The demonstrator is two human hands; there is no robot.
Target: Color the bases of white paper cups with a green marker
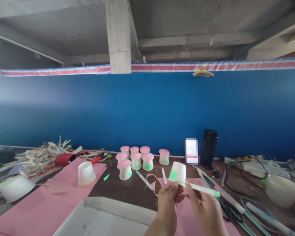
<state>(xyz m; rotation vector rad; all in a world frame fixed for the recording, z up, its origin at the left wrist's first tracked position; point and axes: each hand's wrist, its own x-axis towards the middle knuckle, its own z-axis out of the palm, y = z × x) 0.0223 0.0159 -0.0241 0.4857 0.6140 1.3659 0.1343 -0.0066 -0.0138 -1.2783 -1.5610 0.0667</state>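
Upside down in front of me is a white paper cup with a green coloured patch on its side. My left hand pinches the cup near its rim. A white felt-tip marker with a green end lies in the closed fingers of my right hand, its tip at the lower part of the cup. On the table behind stand several upturned paper cups topped with pink paper discs and marked with green patches. A small green marker cap lies to their left. Another plain upturned cup stands on pink paper.
A white box lid is at the front, beside pink paper sheets. Paper strips pile up at left. A black bottle stands by the blue partition. Scissors and a white tub are at right.
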